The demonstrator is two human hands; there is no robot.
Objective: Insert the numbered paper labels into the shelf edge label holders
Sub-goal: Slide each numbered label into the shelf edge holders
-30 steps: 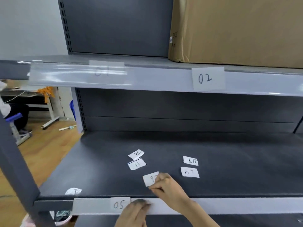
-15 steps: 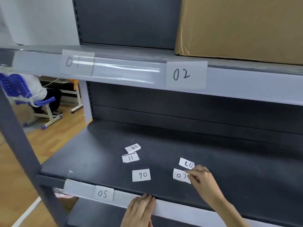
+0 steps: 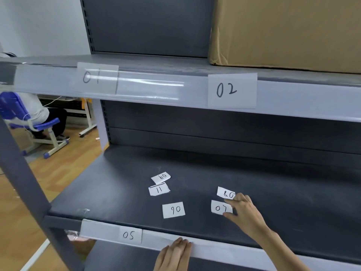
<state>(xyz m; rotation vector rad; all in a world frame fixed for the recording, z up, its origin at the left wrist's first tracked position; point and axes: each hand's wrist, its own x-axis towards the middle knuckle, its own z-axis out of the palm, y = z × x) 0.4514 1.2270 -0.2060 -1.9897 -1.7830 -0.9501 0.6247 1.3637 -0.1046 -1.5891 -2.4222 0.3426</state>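
Grey steel shelving fills the frame as a person works at a lower shelf (image 3: 121, 192) strewn with handwritten paper labels. The right hand (image 3: 246, 213) reaches across the shelf surface, fingers spread loosely and lying flat, with the fingertips (image 3: 228, 201) touching the right edge of the label marked "07" (image 3: 219, 207) and lying just below the slip that reads "80" upside down (image 3: 224, 193); nothing is gripped. The left hand (image 3: 174, 253) presses flat, fingers held together, against the clear label holder (image 3: 214, 249) running along the lower shelf's front edge, just right of the inserted label "05" (image 3: 129, 235). Three more slips lie loose on the shelf to the left of the right hand: one reading "90" (image 3: 173, 209) nearest the front, one marked "11" (image 3: 158, 189) behind it, and a tilted slip (image 3: 161, 177) just beyond that, its digits upside down. On the upper shelf's edge holder (image 3: 152, 86), labels "01" (image 3: 96, 78) and "02" (image 3: 231, 90) already sit in place, well apart. A brown cardboard box (image 3: 289, 30) stands on the upper shelf at right. Beyond the shelving, at left, a seated person (image 3: 37, 108) occupies a blue chair (image 3: 11, 106) on a wooden floor (image 3: 64, 163).
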